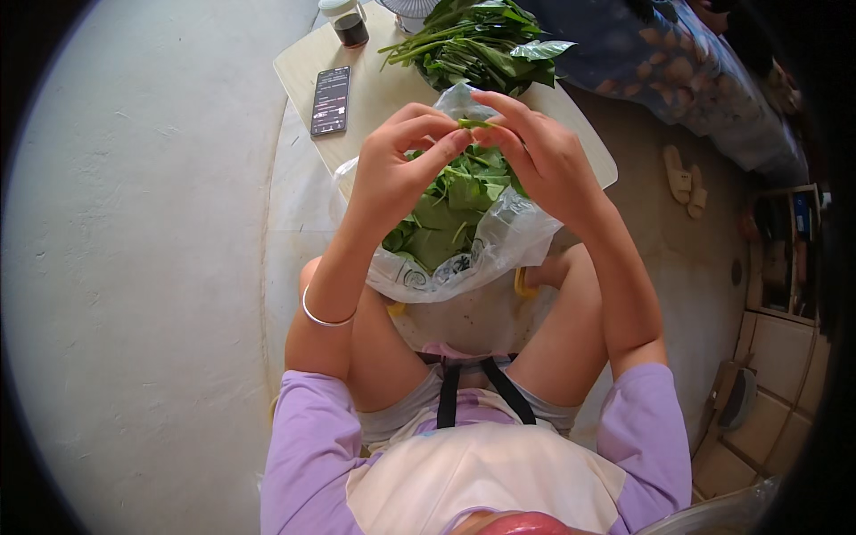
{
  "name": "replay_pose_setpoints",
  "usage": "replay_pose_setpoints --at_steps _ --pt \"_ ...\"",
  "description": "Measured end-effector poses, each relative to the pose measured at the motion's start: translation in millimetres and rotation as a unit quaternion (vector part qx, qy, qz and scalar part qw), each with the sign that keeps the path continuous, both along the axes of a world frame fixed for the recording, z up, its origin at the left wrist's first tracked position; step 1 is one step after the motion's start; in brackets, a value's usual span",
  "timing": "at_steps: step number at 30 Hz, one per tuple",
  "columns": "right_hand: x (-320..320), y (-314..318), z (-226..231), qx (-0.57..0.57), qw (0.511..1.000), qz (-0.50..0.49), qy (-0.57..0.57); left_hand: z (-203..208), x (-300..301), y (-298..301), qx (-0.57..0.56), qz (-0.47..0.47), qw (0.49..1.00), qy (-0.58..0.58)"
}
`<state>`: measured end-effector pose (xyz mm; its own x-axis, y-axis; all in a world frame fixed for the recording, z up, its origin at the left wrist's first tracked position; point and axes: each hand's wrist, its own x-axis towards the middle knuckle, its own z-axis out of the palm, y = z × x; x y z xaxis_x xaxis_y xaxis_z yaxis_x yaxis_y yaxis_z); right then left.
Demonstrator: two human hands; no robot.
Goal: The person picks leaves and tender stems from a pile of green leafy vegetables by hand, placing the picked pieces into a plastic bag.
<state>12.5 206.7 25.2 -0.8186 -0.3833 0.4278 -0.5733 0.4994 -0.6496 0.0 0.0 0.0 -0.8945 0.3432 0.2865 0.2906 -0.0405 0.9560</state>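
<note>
Both my hands meet above an open plastic bag, pinching a short piece of green vegetable stem (475, 123) between the fingertips. My left hand (406, 153) grips it with thumb and forefinger, and my right hand (546, 150) closes on its other side. Below them, torn green leaves (459, 201) fill the clear plastic bag (522, 234), which is spread open between my knees at the table's near edge. Beyond my hands lies a heap of long-stemmed leafy greens (481, 46) on the table; what holds the heap is mostly hidden.
On the pale table (299, 58) rest a phone (331, 101) with a lit screen and a lidded jar (349, 27) of dark liquid. A white fan (412, 9) stands at the back. To the right are slippers (682, 181), a patterned bed cover (660, 80) and a shelf (789, 254).
</note>
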Motion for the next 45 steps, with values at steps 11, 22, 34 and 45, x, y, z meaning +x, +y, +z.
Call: replay_pose_setpoints --at_steps 11,22,34,45 --pt "-19.2 27.2 7.2 -0.31 0.946 -0.047 -0.083 6.7 -9.9 -12.5 0.106 -0.043 0.974 -0.194" --pt "2.6 -4.8 9.9 -0.196 0.892 0.049 -0.405 6.3 -11.6 -7.3 0.16 -0.054 0.966 -0.198" --pt "-1.9 -4.7 10.8 -0.217 0.902 0.054 -0.369 8.4 -0.2 -1.9 0.152 0.01 0.983 -0.103" --pt "-14.5 -18.3 8.1 -0.155 0.983 -0.051 -0.089 12.4 2.6 -14.8 0.115 0.044 0.992 -0.025"
